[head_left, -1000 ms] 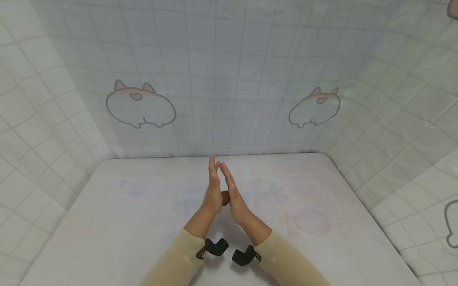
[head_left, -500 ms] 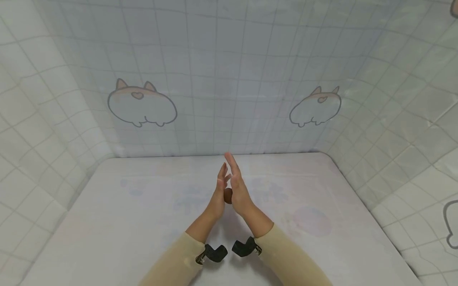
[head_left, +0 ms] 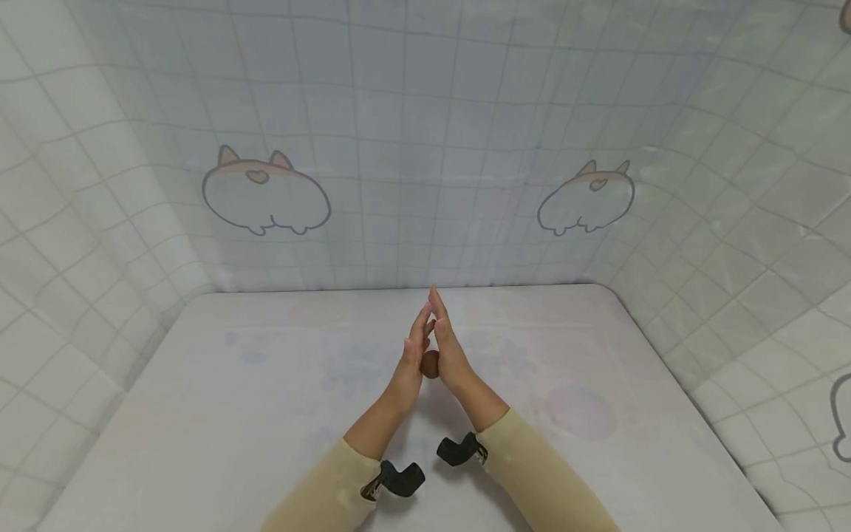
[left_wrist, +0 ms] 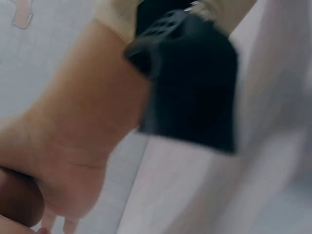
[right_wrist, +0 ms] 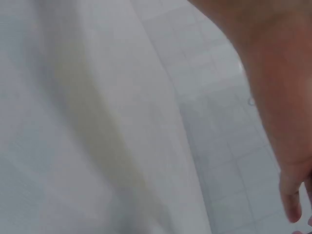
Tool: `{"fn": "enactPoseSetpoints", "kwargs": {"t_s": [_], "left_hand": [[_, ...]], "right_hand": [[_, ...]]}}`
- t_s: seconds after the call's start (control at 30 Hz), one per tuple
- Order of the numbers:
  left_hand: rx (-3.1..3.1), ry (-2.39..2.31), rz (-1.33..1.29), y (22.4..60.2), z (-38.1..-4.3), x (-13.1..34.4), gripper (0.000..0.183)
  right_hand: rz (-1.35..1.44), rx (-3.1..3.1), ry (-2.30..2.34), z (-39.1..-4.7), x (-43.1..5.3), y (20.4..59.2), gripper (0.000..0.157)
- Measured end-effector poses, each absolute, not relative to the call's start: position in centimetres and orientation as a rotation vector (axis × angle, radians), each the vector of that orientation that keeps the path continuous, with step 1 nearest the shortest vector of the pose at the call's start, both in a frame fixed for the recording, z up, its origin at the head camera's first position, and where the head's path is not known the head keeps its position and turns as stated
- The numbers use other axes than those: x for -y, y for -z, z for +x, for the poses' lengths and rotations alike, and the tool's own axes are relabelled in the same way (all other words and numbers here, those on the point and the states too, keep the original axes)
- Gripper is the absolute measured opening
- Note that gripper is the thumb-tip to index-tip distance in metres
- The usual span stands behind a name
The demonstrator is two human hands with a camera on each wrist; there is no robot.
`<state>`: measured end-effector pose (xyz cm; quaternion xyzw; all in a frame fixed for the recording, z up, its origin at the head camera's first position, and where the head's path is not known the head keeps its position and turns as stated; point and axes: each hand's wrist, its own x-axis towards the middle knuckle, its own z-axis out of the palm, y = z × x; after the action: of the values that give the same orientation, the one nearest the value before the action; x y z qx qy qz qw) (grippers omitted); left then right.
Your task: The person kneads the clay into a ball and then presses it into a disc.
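In the head view a smooth brown ball (head_left: 430, 364) sits between my two palms, just over the table. My left hand (head_left: 407, 373) presses it from the left with straight fingers. From the right, the palm of my right hand (head_left: 454, 363) presses against it, its fingers also straight. Both hands lean inward, and their fingertips come together toward the far side. The left wrist view shows part of the brown ball (left_wrist: 19, 201) against the left palm (left_wrist: 68, 165). In the right wrist view, the right hand (right_wrist: 287, 122) shows at the edge and the ball is hidden.
A white table (head_left: 233, 414) with faint pastel prints lies under the hands. Behind it hangs a grid-patterned curtain (head_left: 432, 148) with cartoon animals, and similar sheets close in both sides. A black wrist camera mount (head_left: 402, 480) sticks out from the left sleeve, another (head_left: 459, 449) from the right.
My palms have slid against each other: the right hand went forward and the left back. Both hands and the ball between them have shifted slightly to the right.
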<state>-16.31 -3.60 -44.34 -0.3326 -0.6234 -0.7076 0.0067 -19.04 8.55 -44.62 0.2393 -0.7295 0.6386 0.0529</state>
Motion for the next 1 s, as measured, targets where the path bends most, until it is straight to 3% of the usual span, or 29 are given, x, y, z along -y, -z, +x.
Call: {"fn": "enactPoseSetpoints", "kwargs": {"t_s": [0.17, 0.4, 0.73, 1.0], "left_hand": [[1.987, 2.128, -0.885, 43.9, -16.4, 3.7, 0.079], [2.021, 1.983, -0.749, 43.4, -17.1, 3.5, 0.090], [2.221, 1.979, -0.641, 44.5, -17.6, 3.6, 0.087], [2.232, 2.061, -0.779, 45.3, -17.0, 3.0, 0.081]], "right_hand": [[0.795, 2.222, -1.949, -18.1, -8.2, 45.1, 0.091], [0.987, 1.974, -2.032, -17.0, -7.4, 45.1, 0.084], [0.994, 1.852, -2.040, -15.7, -7.6, 43.3, 0.078], [0.854, 2.081, -1.856, -16.9, -8.3, 42.0, 0.093]]}}
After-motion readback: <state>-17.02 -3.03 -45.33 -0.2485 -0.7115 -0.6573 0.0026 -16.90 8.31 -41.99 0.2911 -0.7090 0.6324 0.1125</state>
